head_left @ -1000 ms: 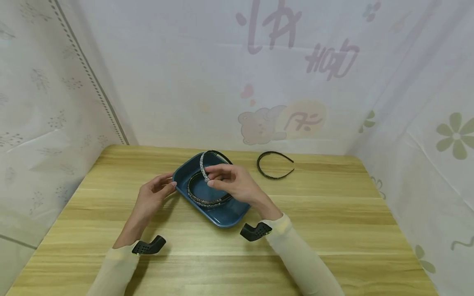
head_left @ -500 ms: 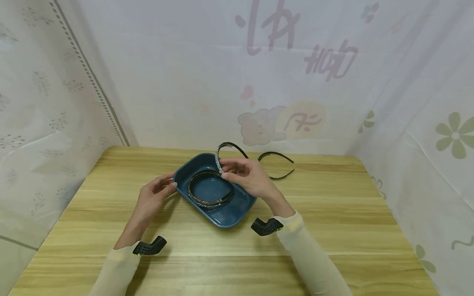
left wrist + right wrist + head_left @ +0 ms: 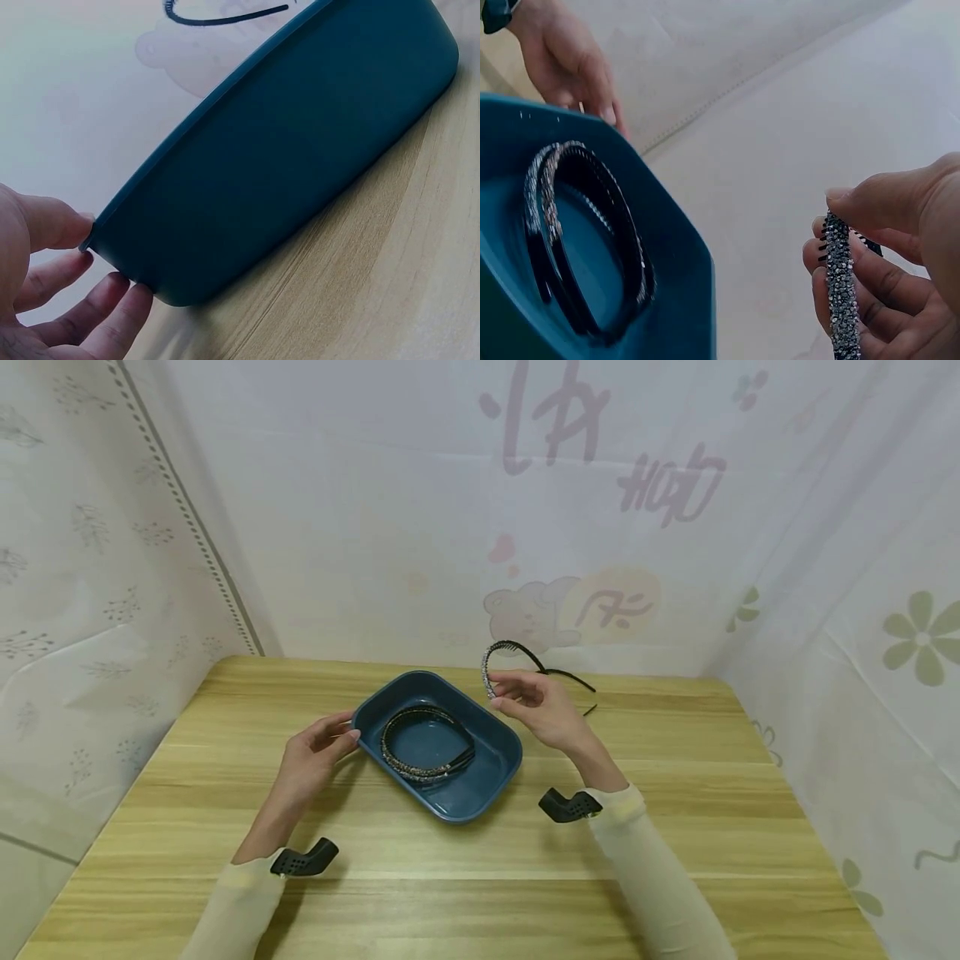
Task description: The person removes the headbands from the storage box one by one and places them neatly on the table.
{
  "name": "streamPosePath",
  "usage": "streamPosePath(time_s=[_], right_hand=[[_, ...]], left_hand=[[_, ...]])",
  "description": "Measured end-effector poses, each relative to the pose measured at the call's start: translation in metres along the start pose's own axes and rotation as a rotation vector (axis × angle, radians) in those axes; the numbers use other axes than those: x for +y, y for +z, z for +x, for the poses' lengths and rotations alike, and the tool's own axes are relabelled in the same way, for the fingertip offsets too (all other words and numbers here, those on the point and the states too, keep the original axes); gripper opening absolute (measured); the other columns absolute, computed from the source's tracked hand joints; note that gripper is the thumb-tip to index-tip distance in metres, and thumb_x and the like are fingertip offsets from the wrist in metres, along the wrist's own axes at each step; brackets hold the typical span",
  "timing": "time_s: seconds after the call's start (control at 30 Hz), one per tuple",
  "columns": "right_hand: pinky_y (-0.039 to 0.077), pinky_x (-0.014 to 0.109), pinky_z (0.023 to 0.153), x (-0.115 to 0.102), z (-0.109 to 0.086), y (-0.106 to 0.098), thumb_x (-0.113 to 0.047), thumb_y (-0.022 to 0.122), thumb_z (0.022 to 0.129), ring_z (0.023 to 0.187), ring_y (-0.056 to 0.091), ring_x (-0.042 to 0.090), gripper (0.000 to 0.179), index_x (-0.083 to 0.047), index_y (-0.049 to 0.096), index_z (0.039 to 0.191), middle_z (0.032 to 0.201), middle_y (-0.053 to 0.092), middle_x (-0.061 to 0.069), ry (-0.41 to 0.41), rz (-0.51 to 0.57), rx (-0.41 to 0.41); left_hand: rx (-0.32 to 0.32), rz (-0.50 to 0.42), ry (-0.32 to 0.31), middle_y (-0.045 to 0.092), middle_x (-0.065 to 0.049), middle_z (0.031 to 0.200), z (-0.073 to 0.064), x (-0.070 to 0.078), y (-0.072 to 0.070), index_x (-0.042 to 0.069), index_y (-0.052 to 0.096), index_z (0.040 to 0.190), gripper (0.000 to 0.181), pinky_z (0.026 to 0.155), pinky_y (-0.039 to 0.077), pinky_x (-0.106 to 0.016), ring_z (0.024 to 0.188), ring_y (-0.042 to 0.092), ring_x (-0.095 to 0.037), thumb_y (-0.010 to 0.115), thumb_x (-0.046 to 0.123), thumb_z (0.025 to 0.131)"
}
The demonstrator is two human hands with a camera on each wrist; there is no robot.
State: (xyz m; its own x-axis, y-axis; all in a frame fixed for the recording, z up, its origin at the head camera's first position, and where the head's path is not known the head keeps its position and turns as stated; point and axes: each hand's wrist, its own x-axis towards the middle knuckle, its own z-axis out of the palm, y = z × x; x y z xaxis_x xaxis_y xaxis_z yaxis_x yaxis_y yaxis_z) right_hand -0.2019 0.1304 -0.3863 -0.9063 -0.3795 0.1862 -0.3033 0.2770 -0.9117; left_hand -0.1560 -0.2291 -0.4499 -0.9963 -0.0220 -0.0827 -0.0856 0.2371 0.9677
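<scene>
My right hand (image 3: 551, 710) pinches a silver, rhinestone-covered headband (image 3: 486, 672) between thumb and fingers, raised just beyond the right rim of a blue plastic basin. In the right wrist view the sparkling band (image 3: 841, 292) runs down from the fingertips, with small black comb teeth on its inner side. My left hand (image 3: 311, 756) grips the left corner of the basin (image 3: 480, 789), thumb on the rim and fingertips against the outer wall (image 3: 277, 165). Inside the basin lie two glittery headbands (image 3: 546, 187), nested together with their dark ends pointing right.
Behind my right hand, a thin black headband (image 3: 573, 678) lies on the wooden table (image 3: 420, 893), partly covered by the hand. A printed white cloth (image 3: 360, 543) hangs behind the table's back edge, with more cloth at both sides.
My right hand has carried the silver headband up and rightward, from over the basin to beyond its right rim, now overlapping the black headband. The left hand and basin stay put.
</scene>
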Motion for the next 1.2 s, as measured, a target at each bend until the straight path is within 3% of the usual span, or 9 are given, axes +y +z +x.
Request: streamPosePath(time_s=[0.17,0.33,0.8,1.03,1.2], right_hand=[[0.057,0.022,0.079,0.006,-0.003,-0.013,-0.013,0.073,0.096,0.098,0.067,0.016,0.039,-0.008,0.067,0.134,0.113,0.071,0.016,-0.001,-0.017,0.037],[0.057,0.020,0.080,0.010,-0.007,-0.026,-0.017,0.074,0.096,0.100,0.067,0.016,0.039,-0.011,0.067,0.134,0.115,0.071,0.015,0.028,-0.039,0.060],[0.055,0.019,0.083,0.031,-0.018,-0.061,-0.021,0.073,0.097,0.100,0.066,0.016,0.039,-0.011,0.067,0.134,0.117,0.071,0.015,0.090,-0.143,0.139],[0.055,0.023,0.085,0.050,-0.021,-0.074,-0.024,0.072,0.098,0.101,0.066,0.017,0.038,-0.013,0.067,0.134,0.117,0.072,0.012,0.133,-0.245,0.171],[0.053,0.018,0.083,0.063,-0.024,-0.085,-0.023,0.070,0.099,0.102,0.067,0.020,0.039,-0.010,0.066,0.136,0.118,0.072,0.016,0.145,-0.278,0.198]], left_hand=[[-0.007,-0.006,0.009,0.057,-0.016,0.137,0.000,0.000,0.001,0.005,0.053,0.147,0.050,0.092,0.051,-0.007,0.106,0.061,0.008,0.063,0.028,0.104],[-0.017,-0.015,0.020,0.054,-0.020,0.146,-0.001,0.000,0.001,0.004,0.052,0.148,0.050,0.093,0.050,-0.006,0.110,0.058,0.009,0.062,0.028,0.104],[-0.024,-0.008,0.020,0.054,-0.020,0.147,-0.001,0.000,-0.001,0.005,0.051,0.149,0.052,0.093,0.049,-0.005,0.111,0.058,0.009,0.062,0.030,0.104],[-0.028,-0.018,0.026,0.054,-0.022,0.146,-0.001,-0.001,-0.001,0.003,0.050,0.149,0.052,0.093,0.050,-0.006,0.108,0.059,0.010,0.062,0.029,0.104],[-0.031,-0.038,0.025,0.055,-0.021,0.143,0.000,-0.001,0.000,0.003,0.050,0.149,0.053,0.093,0.051,-0.007,0.107,0.061,0.010,0.062,0.028,0.104]])
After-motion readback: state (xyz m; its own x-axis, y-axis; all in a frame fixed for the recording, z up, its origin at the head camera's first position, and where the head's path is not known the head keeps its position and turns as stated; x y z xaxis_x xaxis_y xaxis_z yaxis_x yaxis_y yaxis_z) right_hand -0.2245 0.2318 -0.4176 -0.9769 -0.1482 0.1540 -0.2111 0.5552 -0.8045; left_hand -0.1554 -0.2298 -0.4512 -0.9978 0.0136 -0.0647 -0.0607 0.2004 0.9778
